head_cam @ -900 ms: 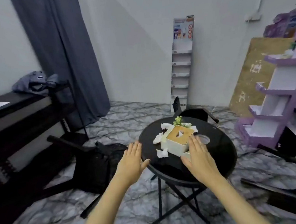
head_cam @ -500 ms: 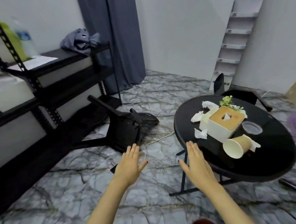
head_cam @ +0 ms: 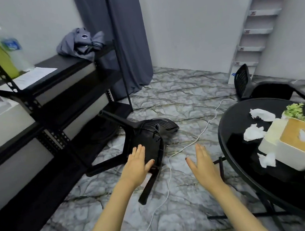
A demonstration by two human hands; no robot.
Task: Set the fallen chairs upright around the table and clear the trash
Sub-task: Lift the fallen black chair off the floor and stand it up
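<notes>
Hovering left hand (head_cam: 137, 161) and right hand (head_cam: 203, 164), flat and empty, by fallen chair (head_cam: 150, 134); best gripped at seat rim, clear of cable (head_cam: 170, 171).

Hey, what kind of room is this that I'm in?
Likely a storeroom or shop back room: a black metal shelving rack, a white display stand against the wall, and a round table with a fallen chair nearby.

Dim, soft, perhaps motion-blurred edges
</notes>
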